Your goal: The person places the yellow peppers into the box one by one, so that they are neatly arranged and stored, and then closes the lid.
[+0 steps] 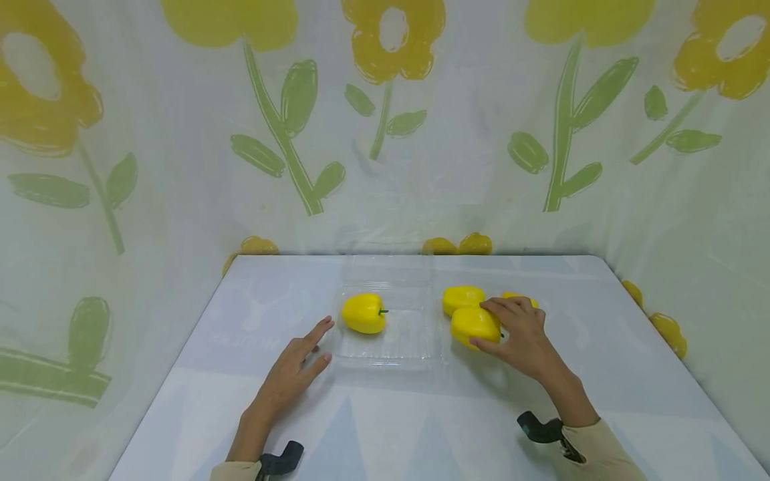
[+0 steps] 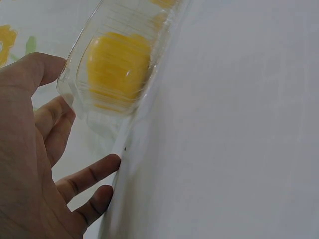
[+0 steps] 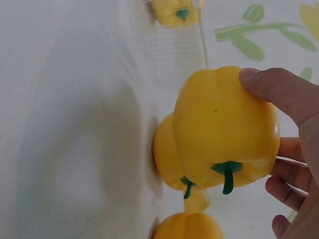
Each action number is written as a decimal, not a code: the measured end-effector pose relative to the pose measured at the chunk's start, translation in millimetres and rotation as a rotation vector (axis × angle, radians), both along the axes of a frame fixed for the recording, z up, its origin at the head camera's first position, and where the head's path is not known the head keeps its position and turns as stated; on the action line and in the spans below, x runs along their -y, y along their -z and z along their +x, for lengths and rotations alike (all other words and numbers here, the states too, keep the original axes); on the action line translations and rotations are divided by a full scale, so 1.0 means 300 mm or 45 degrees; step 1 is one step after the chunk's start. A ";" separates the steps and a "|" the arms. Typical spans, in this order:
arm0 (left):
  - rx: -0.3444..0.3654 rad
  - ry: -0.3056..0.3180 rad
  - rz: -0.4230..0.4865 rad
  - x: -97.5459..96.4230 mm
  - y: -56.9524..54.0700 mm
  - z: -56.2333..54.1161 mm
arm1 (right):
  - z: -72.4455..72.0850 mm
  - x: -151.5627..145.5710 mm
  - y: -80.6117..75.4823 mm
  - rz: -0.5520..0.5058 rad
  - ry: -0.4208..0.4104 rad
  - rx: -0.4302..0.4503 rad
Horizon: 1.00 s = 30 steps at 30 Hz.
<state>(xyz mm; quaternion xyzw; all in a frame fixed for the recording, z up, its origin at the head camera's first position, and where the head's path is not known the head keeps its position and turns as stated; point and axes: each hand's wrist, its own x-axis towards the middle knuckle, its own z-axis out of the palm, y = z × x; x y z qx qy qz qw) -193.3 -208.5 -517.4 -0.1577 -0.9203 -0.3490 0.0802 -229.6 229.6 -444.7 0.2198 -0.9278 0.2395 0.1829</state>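
My right hand (image 1: 520,334) pinches a yellow bell pepper (image 1: 474,326) between thumb and fingers. Its green stem shows in the right wrist view, where the held bell pepper (image 3: 227,124) is raised off the table and overlaps another one behind. A second bell pepper (image 1: 463,298) lies just beyond it, and a third (image 1: 532,302) is mostly hidden behind my fingers. Inside a clear plastic box (image 1: 409,344) sits one bell pepper (image 1: 363,314), stem to the right. My left hand (image 1: 291,371) is at the box's left side, fingers loosely extended, fingertips right at the rim.
The box's transparent lid (image 1: 388,269) stands folded back toward the table's far edge. A pale patterned cloth covers the table (image 1: 385,427). Behind it hangs a flower-printed curtain (image 1: 457,167). Dark wrist mounts (image 1: 283,459) sit at both cuffs.
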 end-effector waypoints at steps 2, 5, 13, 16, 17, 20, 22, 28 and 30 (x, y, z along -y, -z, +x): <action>0.007 -0.003 0.002 -0.001 -0.002 0.000 | -0.001 0.001 -0.003 -0.002 -0.004 -0.005; 0.017 -0.006 0.003 -0.001 -0.004 0.000 | -0.004 0.004 -0.006 -0.005 -0.007 -0.012; 0.016 -0.005 0.005 -0.001 -0.007 0.003 | -0.011 0.008 -0.015 -0.008 -0.009 -0.010; 0.022 0.002 0.019 -0.001 -0.008 0.004 | -0.013 0.011 -0.019 -0.008 -0.017 -0.017; 0.022 0.004 0.020 -0.001 -0.007 0.004 | -0.013 0.012 -0.020 -0.010 -0.019 -0.018; 0.018 0.006 0.019 -0.001 -0.007 0.004 | -0.013 0.016 -0.021 -0.014 -0.019 -0.013; 0.009 0.010 0.013 -0.002 -0.006 0.002 | -0.014 0.019 -0.022 -0.013 -0.015 -0.007; 0.001 0.015 0.016 -0.003 -0.009 0.002 | -0.017 0.025 -0.025 0.000 -0.011 -0.012; 0.007 0.008 0.018 -0.002 -0.008 0.003 | -0.018 0.027 -0.027 0.005 -0.012 -0.016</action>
